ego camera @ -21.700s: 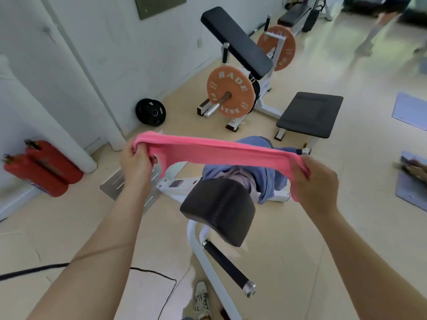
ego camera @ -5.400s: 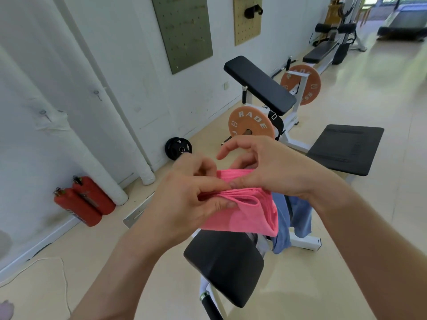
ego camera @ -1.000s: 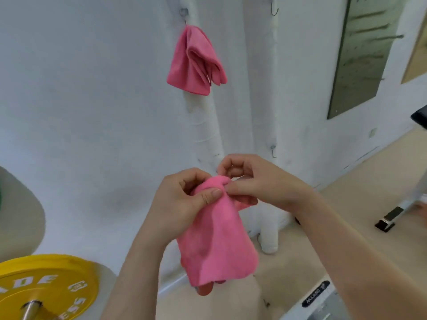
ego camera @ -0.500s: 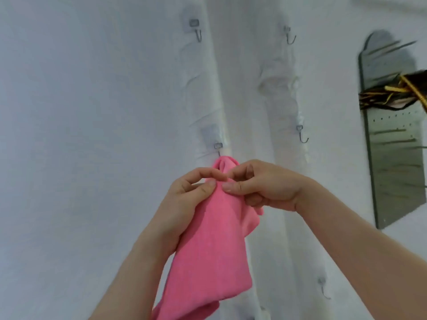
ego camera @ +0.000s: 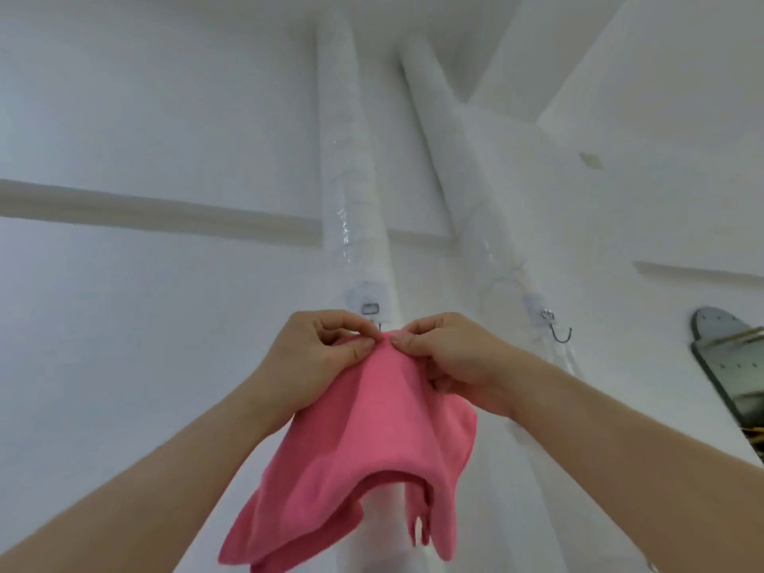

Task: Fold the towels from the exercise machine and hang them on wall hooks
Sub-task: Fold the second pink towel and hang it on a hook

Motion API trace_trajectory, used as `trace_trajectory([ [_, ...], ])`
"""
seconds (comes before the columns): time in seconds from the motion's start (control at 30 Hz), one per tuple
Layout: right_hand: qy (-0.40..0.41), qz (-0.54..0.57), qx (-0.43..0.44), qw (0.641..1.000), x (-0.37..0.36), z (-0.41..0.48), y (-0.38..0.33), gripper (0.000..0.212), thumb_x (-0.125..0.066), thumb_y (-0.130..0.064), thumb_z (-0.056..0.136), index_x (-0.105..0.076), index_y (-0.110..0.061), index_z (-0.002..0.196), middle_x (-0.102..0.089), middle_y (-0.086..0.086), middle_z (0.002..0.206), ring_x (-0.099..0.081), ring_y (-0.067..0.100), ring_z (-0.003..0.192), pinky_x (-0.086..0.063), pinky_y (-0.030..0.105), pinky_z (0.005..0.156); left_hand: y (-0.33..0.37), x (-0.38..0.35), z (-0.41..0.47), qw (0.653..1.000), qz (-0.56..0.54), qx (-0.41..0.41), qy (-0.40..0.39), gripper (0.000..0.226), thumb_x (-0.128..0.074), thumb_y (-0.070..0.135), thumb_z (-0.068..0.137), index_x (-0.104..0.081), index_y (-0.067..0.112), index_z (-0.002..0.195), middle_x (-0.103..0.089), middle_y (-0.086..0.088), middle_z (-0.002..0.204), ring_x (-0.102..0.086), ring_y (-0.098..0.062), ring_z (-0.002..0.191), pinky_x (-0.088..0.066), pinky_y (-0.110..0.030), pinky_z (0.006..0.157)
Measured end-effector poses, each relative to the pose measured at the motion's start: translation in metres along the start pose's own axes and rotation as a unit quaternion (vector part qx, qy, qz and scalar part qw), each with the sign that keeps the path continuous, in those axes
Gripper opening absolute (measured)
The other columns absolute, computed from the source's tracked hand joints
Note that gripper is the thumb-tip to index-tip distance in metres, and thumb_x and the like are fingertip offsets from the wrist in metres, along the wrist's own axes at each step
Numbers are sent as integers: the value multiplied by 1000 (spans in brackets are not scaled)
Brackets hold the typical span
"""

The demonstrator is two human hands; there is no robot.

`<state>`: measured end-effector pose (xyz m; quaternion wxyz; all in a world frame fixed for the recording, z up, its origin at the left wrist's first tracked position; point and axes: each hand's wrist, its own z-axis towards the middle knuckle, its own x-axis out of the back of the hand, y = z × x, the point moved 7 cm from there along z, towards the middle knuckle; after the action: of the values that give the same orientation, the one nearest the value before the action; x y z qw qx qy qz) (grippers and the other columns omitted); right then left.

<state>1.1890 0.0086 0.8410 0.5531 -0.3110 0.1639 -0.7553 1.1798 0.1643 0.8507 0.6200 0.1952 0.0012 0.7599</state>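
**Operator:** Entry for the hands?

**Notes:** Your left hand [ego camera: 318, 357] and right hand [ego camera: 450, 357] are raised side by side in front of the wall [ego camera: 124, 324], with the thumbs and forefingers almost meeting. Each pinches the top fold of the pink towel [ego camera: 372, 448] between thumb and forefinger, and the other fingers are curled in. Your bare forearms run up from the lower corners of the view.

**Operator:** And the towel itself?

**Notes:** It hangs from your two pinches in a bunched peak. The layers spread out below, and the lower edges are loose and uneven. The peak sits directly under the small metal hook mount [ego camera: 371, 308] on the left wrapped pipe [ego camera: 351, 179]. I cannot tell whether the cloth is on the hook, because your fingertips and the fold cover the hook's bend.

**Operator:** Surroundings?

**Notes:** A second wrapped pipe [ego camera: 450, 167] slants to the right and carries a wire hook [ego camera: 560, 332] at about the same height. The wall behind both is white. Part of a grey pegboard [ego camera: 719, 357] shows at the right edge.
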Motion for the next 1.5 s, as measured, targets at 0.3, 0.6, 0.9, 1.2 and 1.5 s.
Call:
trace_trajectory([
  [0.3, 153, -42, 52, 986, 31, 95, 1, 9, -67, -24, 86, -64, -16, 86, -49, 10, 73, -36, 14, 51, -27, 25, 45, -25, -4, 96, 972, 179, -138, 59, 9, -73, 22, 80, -76, 30, 84, -70, 21, 79, -62, 7, 78, -45, -9, 80],
  [0.6, 205, -8, 92, 974, 25, 90, 46, 23, -77, -31, 76, -63, -13, 79, -63, 6, 62, -51, 14, 50, -42, 23, 53, -53, -13, 73, 945, 201, -184, 182, 8, -67, 33, 83, -74, 37, 86, -63, 9, 72, -59, -10, 73, -48, -30, 72],
  [0.9, 174, -310, 221, 908, 6, 45, 6, 7, -61, -14, 87, -67, -15, 84, -60, -10, 71, -51, 6, 65, -37, 27, 62, -47, -16, 35, 925, 299, -168, 163, 29, -52, 21, 85, -68, 35, 64, -64, 0, 95, -46, -23, 92, -37, -31, 72],
  [1.2, -40, -177, 23, 983, -9, 5, 44, 33, -48, -20, 94, -60, -39, 118, -67, -14, 110, -66, 5, 93, -57, 26, 71, -49, -40, -7, 845, 456, -280, -3, 42, -43, 29, 80, -64, 17, 114, -65, 3, 119, -59, -25, 113, -50, -37, 77],
  [1.5, 45, -143, 11, 989, 19, -48, 64, 28, -51, -17, 94, -66, -31, 113, -71, 3, 108, -59, 19, 86, -50, 26, 72, -40, 7, -50, 982, 106, -60, 142, 43, -43, 13, 88, -52, 36, 123, -61, 9, 117, -57, -3, 107, -47, -28, 95],
])
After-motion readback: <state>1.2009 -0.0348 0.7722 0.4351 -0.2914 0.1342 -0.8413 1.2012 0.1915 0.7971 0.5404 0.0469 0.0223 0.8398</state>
